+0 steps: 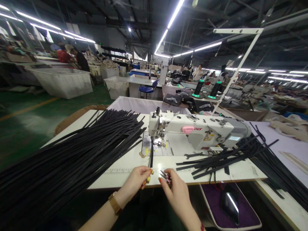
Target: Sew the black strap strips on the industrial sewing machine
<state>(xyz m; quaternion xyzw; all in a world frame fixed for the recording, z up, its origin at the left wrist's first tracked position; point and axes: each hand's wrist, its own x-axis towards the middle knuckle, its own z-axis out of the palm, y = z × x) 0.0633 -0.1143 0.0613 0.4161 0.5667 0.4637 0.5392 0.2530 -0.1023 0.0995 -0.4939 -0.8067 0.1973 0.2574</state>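
A white sewing machine (192, 128) stands on a pale table. From under its needle area a narrow black strip (151, 154) runs toward the front edge. My left hand (138, 181) is closed on the strip's near end, its fingertips pinched together. My right hand (175, 189) is just to the right, its fingers wrapped round small scissors (165, 175) whose blades point up and left, apart from the strip. Many long black strips (79, 144) lie in a big pile left of the machine, and more black strips (218, 160) lie to its right.
A wrench (194, 155) lies in front of the machine arm. A ruler tape (117, 170) runs along the table's front. Behind stand two black thread cones (198, 88), a white bin (64, 81) and a blue stool (146, 89). Below right is a purple tray (218, 208) holding a dark device.
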